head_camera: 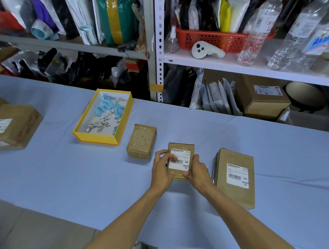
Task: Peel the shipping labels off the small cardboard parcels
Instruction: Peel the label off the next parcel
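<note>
A small cardboard parcel (181, 148) with a white shipping label (182, 160) rests on the pale blue table (60, 175) in the middle. My left hand (162, 169) grips its left side, with the thumb lying across the label's left part. My right hand (197, 171) holds the right edge and lower corner. To the right lies a bigger parcel (235, 178) with its own white label (238, 175). Left of the held parcel sits a small brown parcel (141, 141) with no label showing on top.
A yellow tray (101, 137) at centre left holds several crumpled white and blue scraps. Two larger labelled boxes (11, 126) sit at the far left edge. Behind the table stand shelves (158, 47) packed with bags, bottles, a red basket and more boxes.
</note>
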Demonstrator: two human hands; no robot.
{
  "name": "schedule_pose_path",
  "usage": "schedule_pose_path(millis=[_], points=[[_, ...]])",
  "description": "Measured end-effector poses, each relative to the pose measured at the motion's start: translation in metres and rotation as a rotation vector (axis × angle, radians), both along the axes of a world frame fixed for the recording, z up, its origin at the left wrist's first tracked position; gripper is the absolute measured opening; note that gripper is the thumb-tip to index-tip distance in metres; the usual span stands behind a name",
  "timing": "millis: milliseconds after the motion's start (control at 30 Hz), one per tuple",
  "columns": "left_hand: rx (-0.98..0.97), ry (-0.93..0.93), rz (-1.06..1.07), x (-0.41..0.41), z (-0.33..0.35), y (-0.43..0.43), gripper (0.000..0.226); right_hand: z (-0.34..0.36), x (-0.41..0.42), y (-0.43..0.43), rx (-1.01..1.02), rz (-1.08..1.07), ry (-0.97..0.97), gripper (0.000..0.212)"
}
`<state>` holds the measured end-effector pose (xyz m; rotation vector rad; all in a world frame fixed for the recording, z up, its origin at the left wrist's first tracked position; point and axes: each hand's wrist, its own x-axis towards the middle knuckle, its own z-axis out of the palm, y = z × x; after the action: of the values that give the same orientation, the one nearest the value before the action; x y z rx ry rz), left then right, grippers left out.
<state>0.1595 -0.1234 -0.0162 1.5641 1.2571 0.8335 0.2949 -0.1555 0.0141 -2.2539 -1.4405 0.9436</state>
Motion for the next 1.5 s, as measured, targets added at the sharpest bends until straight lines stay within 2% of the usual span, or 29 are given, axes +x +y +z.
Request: schedule_pose_path(millis=[100, 433, 533, 700, 767, 1033, 1367, 1500], points=[[0.005, -0.029, -0.012, -0.004, 0.0, -0.003, 0.075, -0.001, 0.0, -0.001, 0.005, -0.01, 0.011, 0.04], [0.061, -0.016, -0.052, -0.006, -0.003, -0.002, 0.081, -0.004, -0.001, -0.002, 0.025, -0.004, 0.001, 0.041], [0.027, 0.011, -0.025, -0.004, 0.003, 0.004, 0.074, -0.004, -0.001, -0.003, 0.026, 0.005, -0.012, 0.04], [0.075, 0.094, 0.008, -0.002, 0.015, 0.027, 0.027, -0.004, -0.001, -0.004, 0.015, 0.041, -0.029, 0.039], [0.083, 0.109, 0.043, 0.0, 0.017, 0.035, 0.016, -0.004, -0.001, -0.004, 0.014, 0.04, -0.025, 0.039], [0.087, 0.183, 0.103, 0.004, 0.019, 0.036, 0.007, -0.003, 0.0, -0.003, 0.005, 0.042, -0.026, 0.041], [0.194, 0.573, 0.084, 0.009, 0.025, 0.037, 0.02, -0.004, 0.001, -0.004, -0.005, 0.046, -0.034, 0.035], [0.181, 0.541, 0.036, 0.014, 0.027, 0.039, 0.016, -0.004, 0.001, -0.003, -0.002, 0.031, -0.043, 0.035]])
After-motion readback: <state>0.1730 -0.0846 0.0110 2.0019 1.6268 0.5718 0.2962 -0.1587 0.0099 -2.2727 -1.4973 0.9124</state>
